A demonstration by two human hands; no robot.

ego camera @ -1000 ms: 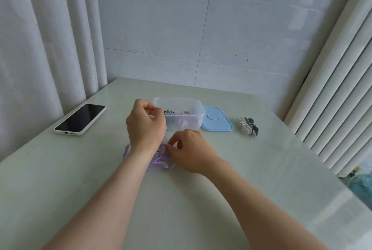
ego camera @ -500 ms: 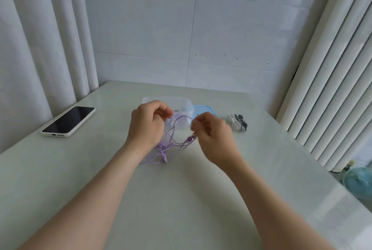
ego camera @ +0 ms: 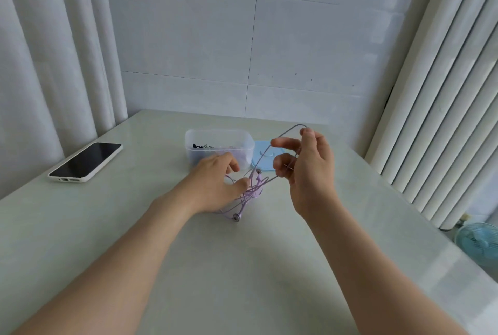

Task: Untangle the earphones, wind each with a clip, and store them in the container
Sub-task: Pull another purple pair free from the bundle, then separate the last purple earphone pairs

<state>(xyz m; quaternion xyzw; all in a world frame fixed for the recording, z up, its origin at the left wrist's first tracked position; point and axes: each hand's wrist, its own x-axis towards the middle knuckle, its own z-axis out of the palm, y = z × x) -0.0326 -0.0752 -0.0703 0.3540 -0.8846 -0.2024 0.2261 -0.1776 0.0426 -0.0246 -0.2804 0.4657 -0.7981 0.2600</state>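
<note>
Purple earphones (ego camera: 249, 196) lie tangled on the table, one earbud (ego camera: 236, 217) at the near end. My left hand (ego camera: 215, 182) rests low on the table just left of the tangle, with thumb and fingers curled round some of its cord. Raised to the right, my right hand (ego camera: 307, 170) pinches a long loop of the cord, which arcs up over its fingers. Behind the hands stands the clear plastic container (ego camera: 244, 143) with dark and purple items inside. Its blue lid (ego camera: 262, 158) lies flat at its right.
A white-cased phone (ego camera: 86, 161) lies screen up at the table's left edge. Curtains hang at the left and a ribbed radiator stands at the right. A small blue fan (ego camera: 478, 243) sits on the floor past the table's right edge.
My right hand has risen and moved right, drawing a long loop of cord out of the tangle. My left hand has dropped to the table beside the tangle. The clips are now hidden behind my right hand.
</note>
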